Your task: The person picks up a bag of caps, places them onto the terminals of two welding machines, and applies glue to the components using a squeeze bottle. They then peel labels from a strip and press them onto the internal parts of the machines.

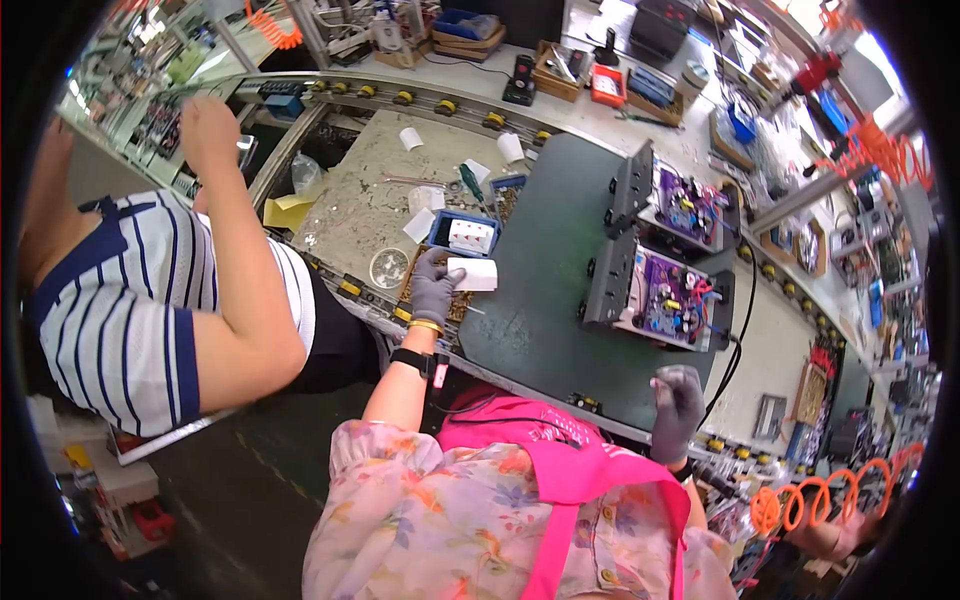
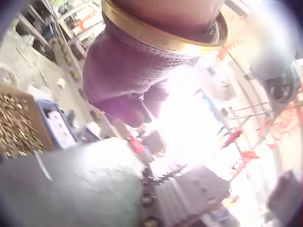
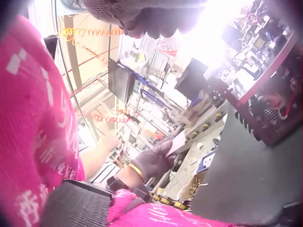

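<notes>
My left hand (image 1: 435, 290), in a grey glove, pinches a small stack of white paper (image 1: 473, 275) above the left edge of the dark green mat (image 1: 540, 250). Just beyond it sits a blue box (image 1: 463, 222) holding a white card with red marks (image 1: 470, 236). Below that hand lies a tray of small brass-coloured parts (image 2: 16, 125). Near the mat's front right edge, my gloved right hand (image 1: 678, 410) is raised with its fingers bent. A pale spot shows at its fingertips; I cannot tell whether it is something held.
Two opened units with purple circuit boards (image 1: 672, 300) stand on the mat's right side, black cables behind them. A green-handled screwdriver (image 1: 471, 183) and paper scraps lie at the back left. Another person (image 1: 150, 300) in a striped top works on the left. Roller rails (image 1: 440, 104) run beyond the bench.
</notes>
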The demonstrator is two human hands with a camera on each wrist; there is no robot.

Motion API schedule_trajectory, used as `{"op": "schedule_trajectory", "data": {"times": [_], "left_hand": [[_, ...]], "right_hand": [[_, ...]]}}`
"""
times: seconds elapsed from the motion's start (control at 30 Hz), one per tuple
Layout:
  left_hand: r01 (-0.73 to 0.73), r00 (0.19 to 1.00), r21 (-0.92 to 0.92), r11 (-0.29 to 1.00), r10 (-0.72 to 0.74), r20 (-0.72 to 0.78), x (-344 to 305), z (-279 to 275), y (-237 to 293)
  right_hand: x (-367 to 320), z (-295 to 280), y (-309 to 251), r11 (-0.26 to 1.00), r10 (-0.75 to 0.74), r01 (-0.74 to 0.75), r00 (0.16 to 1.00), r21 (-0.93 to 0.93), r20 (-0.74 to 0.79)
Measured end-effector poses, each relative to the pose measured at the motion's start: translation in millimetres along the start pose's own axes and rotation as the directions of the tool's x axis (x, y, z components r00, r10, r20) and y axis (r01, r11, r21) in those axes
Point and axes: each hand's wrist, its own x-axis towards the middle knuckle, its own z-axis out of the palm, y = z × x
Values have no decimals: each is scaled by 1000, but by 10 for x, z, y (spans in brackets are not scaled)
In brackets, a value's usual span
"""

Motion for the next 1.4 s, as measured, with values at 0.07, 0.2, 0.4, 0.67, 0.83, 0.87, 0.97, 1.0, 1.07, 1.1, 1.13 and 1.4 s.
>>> {"op": "schedule_trajectory", "data": {"times": [0.07, 0.2, 0.4, 0.67, 0.83, 0.87, 0.97, 1.0, 1.07, 1.1, 1.13, 1.4], "left_hand": [[196, 972, 23, 980, -191, -139, 191, -177, -158], [71, 967, -59, 996, -83, -241, 535, -287, -596], [-84, 913, 46, 995, 96, -396, 1017, -309, -753], [-13, 989, -94, 995, -1, -147, 1165, -181, -635], [-72, 976, 50, 996, 81, -204, 1296, -65, -1077], [-112, 963, 122, 986, 138, -230, 1294, -71, -1132], [-95, 902, 424, 901, 258, -347, 1209, -92, -911], [-123, 871, 587, 800, 370, -322, 1129, -55, -864], [-220, 934, 482, 848, 326, -147, 796, 276, -502], [-226, 971, 403, 887, 237, 23, 608, 467, -372], [-212, 968, 325, 922, 153, 196, 403, 685, -239], [-404, 833, 416, 815, 139, 536, -970, 1938, -211]], "right_hand": [[-60, -40, 106, 1000, -19, 19, 1000, -12, 13], [-111, -49, 166, 998, -6, 7, 1000, -65, 13], [-85, 57, 203, 999, 16, -14, 998, -33, 65], [106, 216, 250, 998, -1, 13, 983, -65, 182], [194, 327, 194, 996, 90, -88, 980, -22, 176], [232, 331, 172, 996, 85, -81, 978, -32, 189], [281, 271, 174, 991, 128, -121, 976, -50, 176], [302, 256, 150, 989, 148, -142, 976, -46, 162], [290, 191, 202, 980, 196, -191, 973, -48, 121], [295, 162, 203, 979, 204, -202, 972, -26, 113], [309, 152, 169, 976, 215, -218, 972, 24, 98], [390, -330, 144, 967, 221, -217, 975, 132, -16]]}}
